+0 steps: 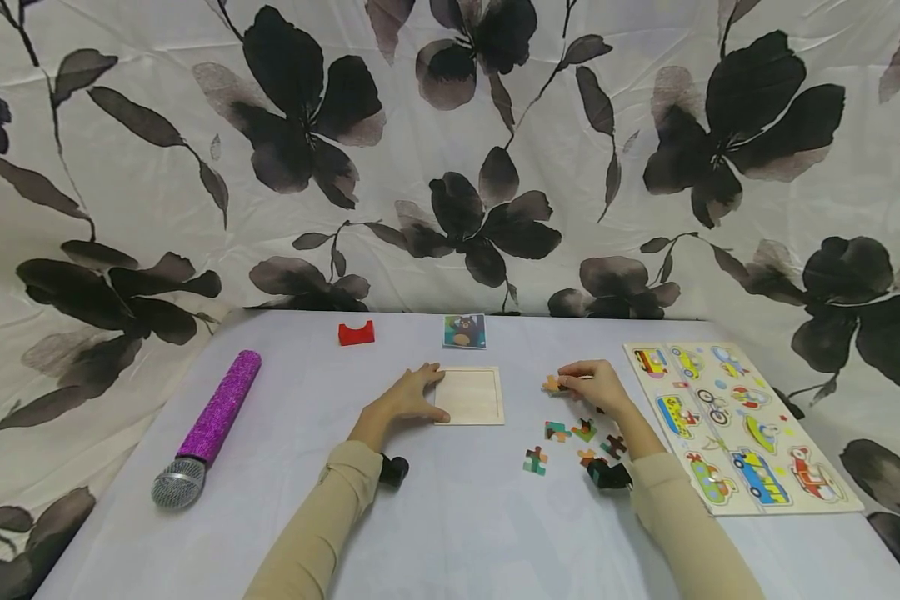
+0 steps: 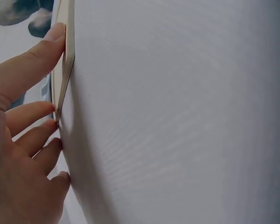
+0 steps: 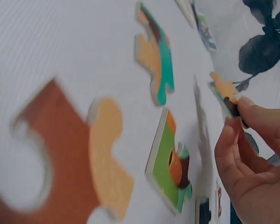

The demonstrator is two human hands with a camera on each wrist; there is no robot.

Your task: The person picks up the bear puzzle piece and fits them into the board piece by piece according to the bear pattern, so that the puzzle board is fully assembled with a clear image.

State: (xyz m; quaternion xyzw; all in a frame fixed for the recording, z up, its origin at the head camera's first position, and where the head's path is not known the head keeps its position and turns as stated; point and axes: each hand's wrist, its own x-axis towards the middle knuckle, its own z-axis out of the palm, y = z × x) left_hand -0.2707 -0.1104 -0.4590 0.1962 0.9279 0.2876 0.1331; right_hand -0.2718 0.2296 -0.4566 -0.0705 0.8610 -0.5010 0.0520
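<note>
Sleeves (image 1: 311, 517) slant inward, left hand (image 1: 402, 396) spread, seemingly touching a tray (image 1: 470, 397), right hand (image 1: 600, 387) pinching a puzzle piece (image 1: 551, 384).

"How much of the held puzzle piece (image 3: 223, 87) can you see?"

"Only part; the right hand (image 3: 259, 154) covers one end."

"And the brown piece (image 3: 67, 144) nearest that wrist's camera?"

"Blurred, and cut off at the bottom edge."

"The wooden frame (image 2: 64, 77), in the left wrist view?"

"It runs out at the top, and the left hand (image 2: 30, 163) hides more with its thumb."

"From the head?"

"A black device (image 1: 609, 475) partly hides an orange piece (image 1: 586, 456). The sleeves (image 1: 311, 521) leave at the bottom; the picture card's (image 1: 464, 332) finer details are too small."
</note>
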